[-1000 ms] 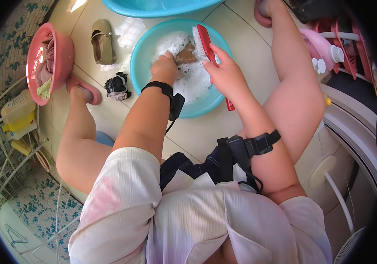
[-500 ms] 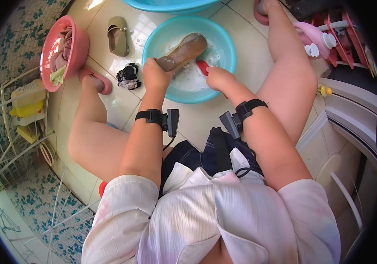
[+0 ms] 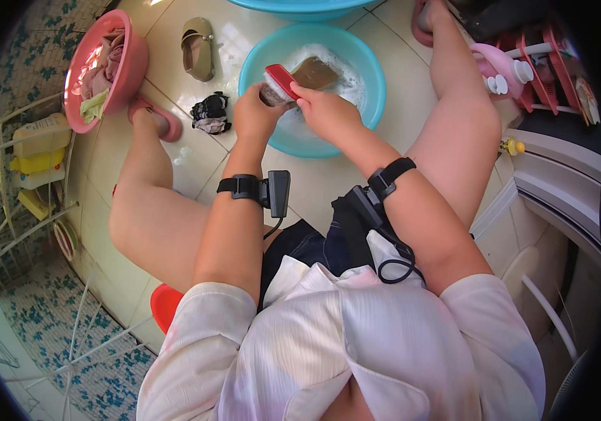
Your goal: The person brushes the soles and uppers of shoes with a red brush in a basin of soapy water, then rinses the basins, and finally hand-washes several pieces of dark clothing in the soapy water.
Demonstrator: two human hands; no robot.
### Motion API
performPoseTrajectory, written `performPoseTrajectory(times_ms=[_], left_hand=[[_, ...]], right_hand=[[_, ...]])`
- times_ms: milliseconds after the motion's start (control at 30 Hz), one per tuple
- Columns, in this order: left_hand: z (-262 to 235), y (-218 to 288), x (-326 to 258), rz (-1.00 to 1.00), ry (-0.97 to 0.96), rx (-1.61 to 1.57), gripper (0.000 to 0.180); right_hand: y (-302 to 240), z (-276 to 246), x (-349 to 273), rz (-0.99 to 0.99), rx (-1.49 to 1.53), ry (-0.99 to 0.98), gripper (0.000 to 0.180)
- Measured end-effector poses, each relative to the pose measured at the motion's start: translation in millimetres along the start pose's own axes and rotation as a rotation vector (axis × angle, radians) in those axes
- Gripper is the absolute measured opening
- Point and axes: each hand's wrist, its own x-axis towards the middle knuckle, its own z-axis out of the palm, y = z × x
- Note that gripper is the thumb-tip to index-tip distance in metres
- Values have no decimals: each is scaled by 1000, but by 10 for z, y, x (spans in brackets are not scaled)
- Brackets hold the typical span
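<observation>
My left hand (image 3: 254, 112) is closed around the heel end of a shoe (image 3: 318, 72), its brown sole turned up over the teal basin (image 3: 379, 88). In my right hand (image 3: 330, 114) is a red scrub brush (image 3: 282, 77) with pale bristles, which lies across the shoe's middle near my left fingers. White suds float on the water around the toe. The brush and my hands hide part of the shoe. A matching olive-green flat shoe (image 3: 197, 50) lies on the tiles to the left of the basin.
A crumpled black and grey cloth (image 3: 211, 114) sits on the floor left of my hands. Further left stands a pink basin (image 3: 139, 63) of clothes. A larger blue basin (image 3: 300, 5) is at the far edge. Right are a pink bottle (image 3: 500, 67) and red rack (image 3: 540, 77).
My right hand has lifted the brush from beside the shoe over the water and brought it left onto the shoe. The sole's toe end has dipped lower into the basin.
</observation>
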Motion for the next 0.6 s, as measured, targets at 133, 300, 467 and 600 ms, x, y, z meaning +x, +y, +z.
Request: performPoseTrajectory(times_ms=[133,300,467,600], left_hand=[[84,-382,-21,-43,90,-67,64],[94,-243,80,-33,-17,6,60],[18,-269,62,0,50,-53,61],[48,-153,30,12,-10,-1,64]], right_hand=[[-75,105,-1,-5,-90,-39,38],[-32,2,9,-36,-81,-58,38],[-42,-44,-2,18,-153,-77,38],[-3,28,6,-49,-119,-27,37]])
